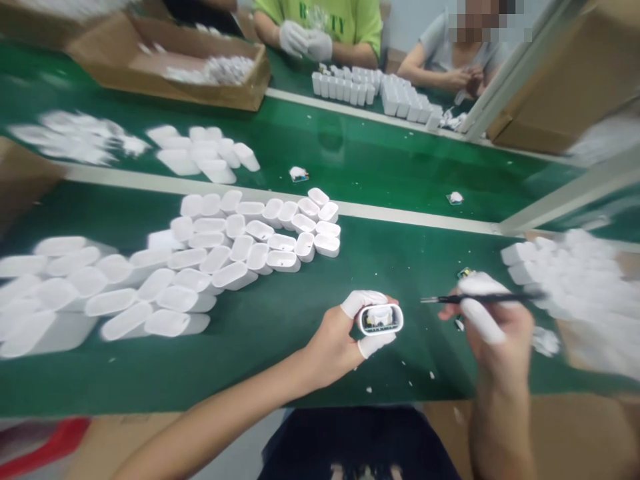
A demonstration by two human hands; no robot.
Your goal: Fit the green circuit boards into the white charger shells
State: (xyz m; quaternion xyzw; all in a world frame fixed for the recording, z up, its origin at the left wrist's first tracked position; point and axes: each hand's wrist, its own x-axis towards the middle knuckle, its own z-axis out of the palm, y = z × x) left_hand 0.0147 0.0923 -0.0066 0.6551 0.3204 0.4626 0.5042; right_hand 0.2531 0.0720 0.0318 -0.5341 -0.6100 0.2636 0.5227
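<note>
At the front edge of the green belt [210, 393], the left hand [330, 347] grips a white case [381, 319], apart from the right hand's [495, 327] tweezers [475, 299], which could slip and scratch the board [374, 327]

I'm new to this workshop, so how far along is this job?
Many white plastic casings lie grouped on the green mat at left and may be done. In hand: the left hand holds one casing with a circuit board inside, while the right hand holds black tweezers. The blurred heap of casings at right may be what is left; I cannot tell.
</note>
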